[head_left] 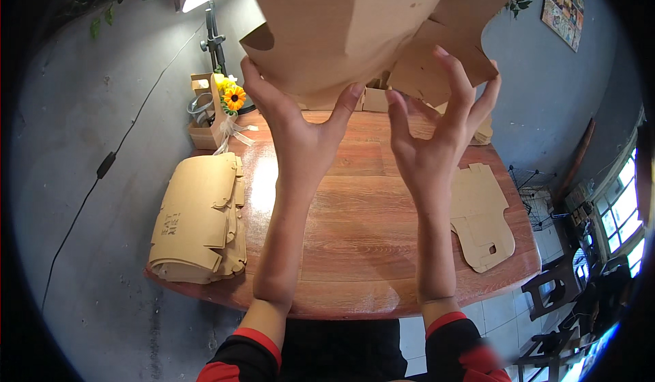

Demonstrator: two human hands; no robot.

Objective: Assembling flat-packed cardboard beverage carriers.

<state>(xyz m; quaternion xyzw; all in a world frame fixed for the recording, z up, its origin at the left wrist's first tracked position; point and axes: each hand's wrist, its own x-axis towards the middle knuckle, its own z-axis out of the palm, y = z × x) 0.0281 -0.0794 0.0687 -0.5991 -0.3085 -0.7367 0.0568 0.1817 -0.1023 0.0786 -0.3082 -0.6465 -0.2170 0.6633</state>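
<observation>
A large brown cardboard sheet (321,37) with cut and folded edges is raised above the table, close in front of me and running out of the top of the picture. My left hand (297,112) grips its lower left part, with the thumb at the lower edge and the fingers mostly hidden behind it. At the lower right flap, my right hand (440,122) holds on with curled fingers, its thumb pointing up near the bottom edge. The sheet is bent between the two hands.
On the wooden table (355,245), a stack of folded cardboard pieces (191,211) lies left and a flat cut-out cardboard piece (484,221) right. A cardboard carrier (205,133) with flowers (234,97) and a lamp (213,37) stand at the back left. Dark stools (556,290) are right.
</observation>
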